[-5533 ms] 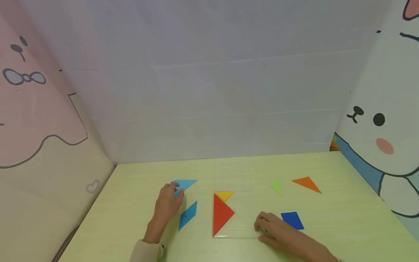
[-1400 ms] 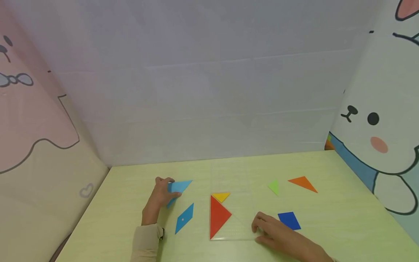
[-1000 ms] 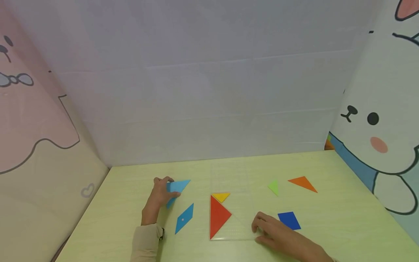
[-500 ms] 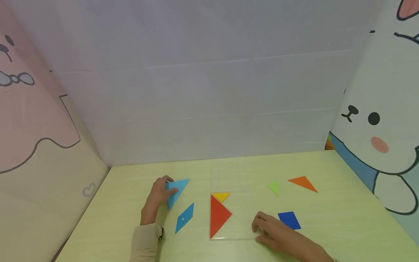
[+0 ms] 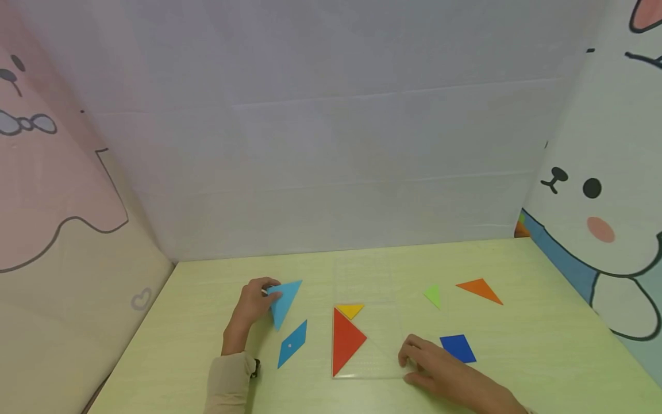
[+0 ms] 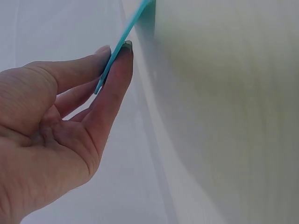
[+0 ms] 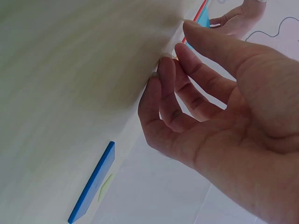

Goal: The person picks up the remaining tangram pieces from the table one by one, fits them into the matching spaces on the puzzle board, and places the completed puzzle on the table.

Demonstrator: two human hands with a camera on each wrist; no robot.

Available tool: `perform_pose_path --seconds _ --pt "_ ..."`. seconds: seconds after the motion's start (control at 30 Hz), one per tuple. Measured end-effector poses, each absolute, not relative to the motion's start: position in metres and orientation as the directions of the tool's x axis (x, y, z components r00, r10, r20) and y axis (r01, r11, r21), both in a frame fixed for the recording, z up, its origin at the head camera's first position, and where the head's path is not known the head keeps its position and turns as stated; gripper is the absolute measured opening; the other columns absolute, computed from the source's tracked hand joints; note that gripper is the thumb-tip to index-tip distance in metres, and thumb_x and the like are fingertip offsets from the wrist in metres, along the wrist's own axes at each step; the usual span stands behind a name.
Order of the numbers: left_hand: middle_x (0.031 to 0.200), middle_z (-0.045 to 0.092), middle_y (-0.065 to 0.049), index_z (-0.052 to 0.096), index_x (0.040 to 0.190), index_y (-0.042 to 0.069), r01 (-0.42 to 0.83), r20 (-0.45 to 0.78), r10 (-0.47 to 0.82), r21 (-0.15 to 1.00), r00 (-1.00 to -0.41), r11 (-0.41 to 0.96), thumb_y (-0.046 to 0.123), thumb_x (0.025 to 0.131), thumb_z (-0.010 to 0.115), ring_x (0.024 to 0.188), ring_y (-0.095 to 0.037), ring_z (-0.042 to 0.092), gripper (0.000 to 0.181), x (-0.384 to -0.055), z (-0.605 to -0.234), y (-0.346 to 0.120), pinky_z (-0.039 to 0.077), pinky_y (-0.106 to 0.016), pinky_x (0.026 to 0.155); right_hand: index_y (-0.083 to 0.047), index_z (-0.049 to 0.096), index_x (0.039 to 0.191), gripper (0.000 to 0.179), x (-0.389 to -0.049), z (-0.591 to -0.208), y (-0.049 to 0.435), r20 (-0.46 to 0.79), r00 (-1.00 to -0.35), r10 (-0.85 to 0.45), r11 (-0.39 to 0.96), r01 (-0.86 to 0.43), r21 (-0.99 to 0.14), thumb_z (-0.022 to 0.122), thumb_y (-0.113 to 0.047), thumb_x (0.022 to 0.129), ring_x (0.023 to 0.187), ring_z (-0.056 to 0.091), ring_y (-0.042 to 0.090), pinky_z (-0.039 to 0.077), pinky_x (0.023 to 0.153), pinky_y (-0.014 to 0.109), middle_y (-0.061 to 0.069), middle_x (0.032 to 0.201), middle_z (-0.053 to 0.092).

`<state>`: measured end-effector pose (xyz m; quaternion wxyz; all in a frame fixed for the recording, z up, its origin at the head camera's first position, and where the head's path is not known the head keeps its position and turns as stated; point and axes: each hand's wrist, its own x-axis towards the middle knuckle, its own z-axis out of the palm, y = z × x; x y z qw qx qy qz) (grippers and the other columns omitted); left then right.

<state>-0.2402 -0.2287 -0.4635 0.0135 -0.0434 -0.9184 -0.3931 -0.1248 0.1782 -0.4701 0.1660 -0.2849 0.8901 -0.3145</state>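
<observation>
My left hand pinches a light blue triangle tangram piece at its left corner. In the left wrist view, thumb and fingertips grip the thin piece, which stands tilted. My right hand is at the right edge of a clear tray, its fingers loosely bent; the right wrist view shows the thumb apart from the fingers and nothing between them. Whether the fingertips touch the tray cannot be told. Inside the tray, a red triangle lies along the left side with a yellow triangle above it.
A blue parallelogram lies between the left hand and the tray. To the right are a green triangle, an orange triangle and a dark blue square beside the right hand. A pale wall stands behind the table.
Five seconds ago the left hand was over the flat light blue triangle; since then it has taken hold of it and turned and tilted it. The right hand has stayed by the tray.
</observation>
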Motion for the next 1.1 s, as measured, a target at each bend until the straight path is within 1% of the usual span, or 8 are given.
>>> perform_pose_path --seconds 0.17,0.33,0.57,0.7,0.87,0.97,1.1 --pt "0.117 0.065 -0.027 0.070 0.120 -0.005 0.109 0.071 0.085 0.753 -0.994 0.649 -0.001 0.096 0.069 0.085 -0.028 0.069 0.025 -0.241 -0.465 -0.227 0.057 -0.035 0.067 -0.024 0.061 0.102 0.012 -0.124 -0.470 0.179 -0.094 -0.774 -0.626 0.625 -0.426 -0.654 0.072 -0.022 0.098 0.091 0.049 0.003 0.048 0.078 0.025 -0.014 0.106 0.050" --pt "0.119 0.065 -0.025 0.072 0.121 -0.001 0.134 0.093 0.097 0.763 -0.991 0.632 0.000 0.095 0.070 0.080 -0.024 0.069 0.025 -0.242 -0.462 -0.224 0.056 -0.032 0.065 -0.025 0.061 0.102 0.011 -0.123 -0.469 0.180 -0.115 -0.782 -0.613 0.635 -0.400 -0.661 0.072 -0.022 0.098 0.091 0.049 0.002 0.048 0.079 0.025 -0.015 0.106 0.050" --pt "0.122 0.066 -0.022 0.072 0.120 0.000 0.157 0.106 0.120 0.786 -0.987 0.597 -0.001 0.096 0.070 0.077 -0.022 0.069 0.025 -0.242 -0.458 -0.221 0.055 -0.029 0.064 -0.024 0.061 0.102 0.012 -0.124 -0.470 0.180 -0.104 -0.777 -0.620 0.632 -0.416 -0.654 0.072 -0.022 0.098 0.091 0.049 0.003 0.049 0.079 0.025 -0.014 0.107 0.051" --pt "0.125 0.065 -0.023 0.072 0.121 0.000 0.172 0.110 0.142 0.799 -0.984 0.576 -0.001 0.096 0.069 0.074 -0.021 0.070 0.025 -0.241 -0.456 -0.219 0.055 -0.029 0.063 -0.025 0.062 0.102 0.011 -0.124 -0.469 0.180 -0.128 -0.786 -0.605 0.645 -0.389 -0.657 0.072 -0.022 0.098 0.091 0.050 0.003 0.049 0.080 0.025 -0.014 0.106 0.051" --pt "0.127 0.066 -0.023 0.071 0.124 -0.001 0.208 0.121 0.192 0.813 -0.974 0.543 0.000 0.098 0.067 0.072 -0.019 0.070 0.026 -0.240 -0.455 -0.216 0.058 -0.031 0.065 -0.024 0.062 0.102 0.011 -0.125 -0.470 0.180 -0.129 -0.784 -0.607 0.644 -0.389 -0.659 0.072 -0.023 0.098 0.090 0.050 0.004 0.049 0.079 0.025 -0.014 0.106 0.052" --pt "0.125 0.067 -0.022 0.071 0.124 0.000 0.231 0.131 0.220 0.816 -0.967 0.530 0.000 0.098 0.067 0.071 -0.019 0.070 0.026 -0.240 -0.454 -0.213 0.058 -0.032 0.066 -0.024 0.062 0.102 0.011 -0.125 -0.469 0.180 -0.122 -0.780 -0.613 0.638 -0.398 -0.659 0.072 -0.023 0.098 0.091 0.050 0.004 0.049 0.079 0.025 -0.013 0.106 0.051" --pt "0.121 0.070 -0.019 0.072 0.122 0.000 0.231 0.125 0.230 0.821 -0.965 0.522 0.000 0.098 0.067 0.072 -0.020 0.070 0.025 -0.240 -0.451 -0.209 0.058 -0.031 0.066 -0.024 0.062 0.103 0.011 -0.125 -0.469 0.180 -0.112 -0.776 -0.621 0.634 -0.412 -0.655 0.072 -0.022 0.098 0.091 0.049 0.004 0.049 0.079 0.026 -0.013 0.107 0.051"
